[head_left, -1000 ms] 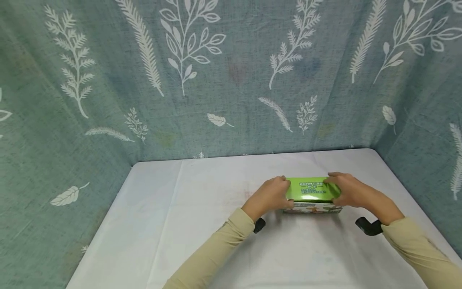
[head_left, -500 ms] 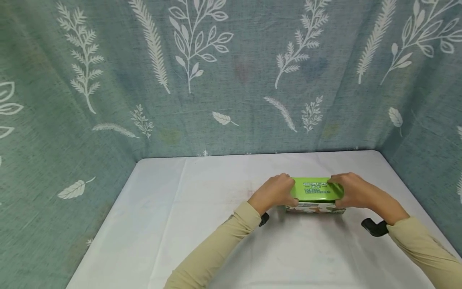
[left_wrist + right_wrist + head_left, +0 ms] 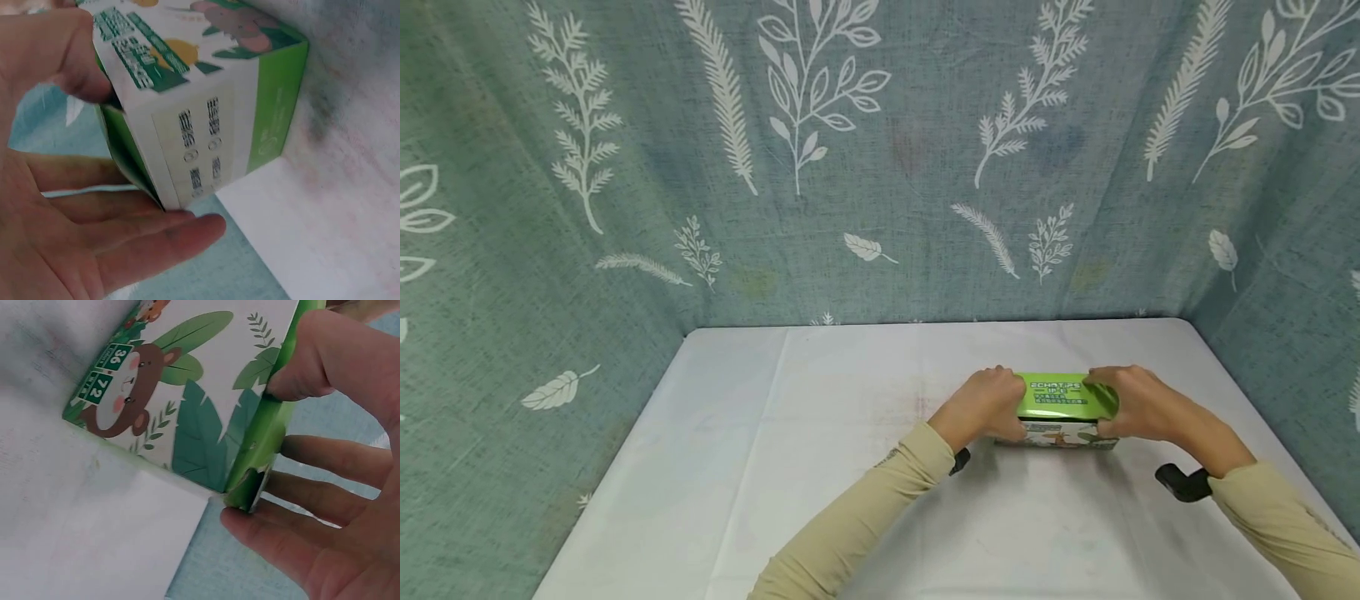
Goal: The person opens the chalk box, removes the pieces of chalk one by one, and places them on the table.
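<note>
A cardboard box (image 3: pixel 1060 435) with a shiny green lid (image 3: pixel 1052 398) sits toward the right of the white table. Cartoon animals and leaves decorate its pale front. My left hand (image 3: pixel 985 408) grips the lid's left end, thumb at the front edge and fingers across the side. At the other end, my right hand (image 3: pixel 1138 404) holds the lid between thumb and fingers. In the left wrist view, the box's printed end panel (image 3: pixel 200 137) shows beside the fingers, with a gap under the lid edge. The right wrist view shows a brown bear (image 3: pixel 128 394) on the front and a worn lid corner (image 3: pixel 247 487).
A white cloth covers the table (image 3: pixel 820 467). Green-blue curtains (image 3: pixel 910 275) with white leaf prints hang behind it and along both sides. Black wrist straps (image 3: pixel 1182 483) show below the beige sleeves.
The head view has turned a little, shifting the scene to the right. My left hand has moved slightly inward over the lid's left end. The right hand keeps its hold.
</note>
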`<control>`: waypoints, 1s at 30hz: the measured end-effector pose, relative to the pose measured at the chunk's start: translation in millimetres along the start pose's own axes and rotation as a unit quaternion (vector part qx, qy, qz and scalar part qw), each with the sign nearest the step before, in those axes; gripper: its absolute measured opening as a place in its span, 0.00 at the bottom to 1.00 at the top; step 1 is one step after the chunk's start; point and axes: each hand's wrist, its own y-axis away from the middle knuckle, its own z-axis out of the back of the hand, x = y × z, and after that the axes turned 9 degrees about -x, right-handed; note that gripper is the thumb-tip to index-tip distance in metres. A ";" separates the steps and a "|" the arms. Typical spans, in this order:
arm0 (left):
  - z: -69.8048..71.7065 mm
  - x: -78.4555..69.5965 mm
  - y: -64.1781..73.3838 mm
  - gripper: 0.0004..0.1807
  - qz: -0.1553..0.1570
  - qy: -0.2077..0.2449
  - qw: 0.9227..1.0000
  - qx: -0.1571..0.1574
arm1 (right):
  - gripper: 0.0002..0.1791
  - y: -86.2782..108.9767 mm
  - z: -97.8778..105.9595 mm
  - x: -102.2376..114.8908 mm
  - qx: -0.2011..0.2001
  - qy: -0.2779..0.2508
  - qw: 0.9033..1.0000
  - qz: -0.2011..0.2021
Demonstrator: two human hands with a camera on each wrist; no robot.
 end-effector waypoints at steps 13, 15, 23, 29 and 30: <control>-1.2 8.5 2.9 0.16 0.017 0.068 0.997 0.012 | 0.31 11.2 -3.6 -8.8 -0.027 -0.018 0.999 0.004; -0.6 8.4 4.4 0.17 0.015 0.067 0.998 0.014 | 0.31 12.3 -4.6 -10.4 -0.027 -0.030 0.999 0.006; 2.5 14.6 9.6 0.18 0.030 0.123 0.992 0.014 | 0.29 22.3 -7.5 -21.8 -0.056 -0.131 0.990 -0.001; 1.9 20.0 12.1 0.18 0.025 0.157 0.987 0.003 | 0.28 26.5 -14.9 -28.2 -0.099 -0.148 0.984 0.007; 1.7 20.6 12.3 0.18 0.024 0.160 0.987 0.000 | 0.28 27.0 -16.1 -29.0 -0.105 -0.149 0.983 0.007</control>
